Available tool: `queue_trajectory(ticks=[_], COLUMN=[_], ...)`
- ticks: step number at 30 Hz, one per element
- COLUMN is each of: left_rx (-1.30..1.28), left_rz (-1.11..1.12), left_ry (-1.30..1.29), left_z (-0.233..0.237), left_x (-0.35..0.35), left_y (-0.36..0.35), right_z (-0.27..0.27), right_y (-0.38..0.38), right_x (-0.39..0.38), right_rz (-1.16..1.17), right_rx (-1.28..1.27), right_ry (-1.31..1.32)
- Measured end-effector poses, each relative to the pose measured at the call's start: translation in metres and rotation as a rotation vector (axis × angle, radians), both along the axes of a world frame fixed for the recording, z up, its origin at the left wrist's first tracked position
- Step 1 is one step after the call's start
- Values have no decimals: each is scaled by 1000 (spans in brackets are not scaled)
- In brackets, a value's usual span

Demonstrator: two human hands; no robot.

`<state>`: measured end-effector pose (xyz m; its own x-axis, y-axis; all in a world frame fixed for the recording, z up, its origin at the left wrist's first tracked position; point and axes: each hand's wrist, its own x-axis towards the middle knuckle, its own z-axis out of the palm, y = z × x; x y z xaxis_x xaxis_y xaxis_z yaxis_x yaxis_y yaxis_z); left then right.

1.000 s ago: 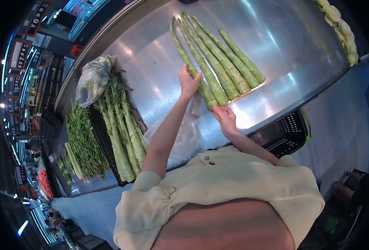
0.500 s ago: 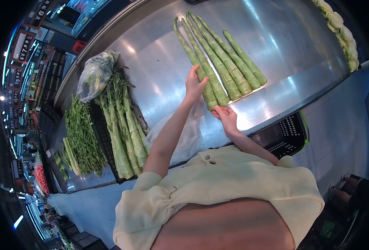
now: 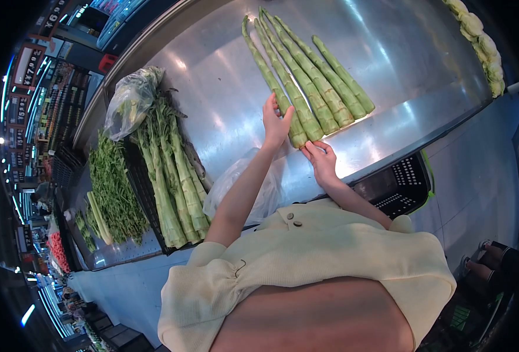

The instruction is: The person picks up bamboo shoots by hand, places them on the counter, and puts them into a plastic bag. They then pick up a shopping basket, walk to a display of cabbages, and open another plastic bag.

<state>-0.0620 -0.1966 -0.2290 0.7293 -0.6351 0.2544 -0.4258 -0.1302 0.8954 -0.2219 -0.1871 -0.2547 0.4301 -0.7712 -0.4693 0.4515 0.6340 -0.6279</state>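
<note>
Several pale green, leafless celtuce stalks (image 3: pixel 315 88) lie side by side on a metal counter, thick cut ends towards me and thin tips pointing away. My left hand (image 3: pixel 276 122) grips the leftmost stalk (image 3: pixel 296 134) along its lower half, thumb on one side and fingers on the other. At that stalk's cut end, my right hand (image 3: pixel 321 162) has its fingers pinched together against the base. Its fingertips also lie close to the neighbouring stalk's end. A crumpled clear plastic bag (image 3: pixel 253 190) rests under and beside my left forearm.
Leafy celtuce (image 3: pixel 174 193) lies left beside a black crate divider, with a bagged vegetable (image 3: pixel 133 105) behind it. Further left are leafy greens (image 3: pixel 116 193). A black basket (image 3: pixel 409 185) stands below the metal counter's (image 3: pixel 423 53) front edge. Pale leafy heads (image 3: pixel 479 44) line the far right.
Both hands stay at the leftmost stalk; my right fingers are pressed a little further over its cut end. The counter and stalks appear slightly higher in view.
</note>
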Motion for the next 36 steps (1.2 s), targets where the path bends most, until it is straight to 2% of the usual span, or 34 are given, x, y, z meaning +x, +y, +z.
queue_trajectory(ticks=[14, 22, 29, 31, 36], left_rx=[-126, 19, 142, 221, 142], left_rz=[-43, 30, 26, 43, -16], left_ry=[-12, 80, -40, -179, -175], left_z=[-13, 5, 16, 14, 16], left_x=[-2, 33, 82, 93, 90], left_y=[4, -21, -60, -71, -72], right_z=[-7, -8, -9, -8, -11], right_y=[-3, -5, -5, -5, -6], right_x=[3, 0, -1, 0, 0], right_rz=[20, 65, 97, 90, 91], right_rx=[7, 18, -46, -43, -35], right_ry=[-1, -2, 33, 45, 56])
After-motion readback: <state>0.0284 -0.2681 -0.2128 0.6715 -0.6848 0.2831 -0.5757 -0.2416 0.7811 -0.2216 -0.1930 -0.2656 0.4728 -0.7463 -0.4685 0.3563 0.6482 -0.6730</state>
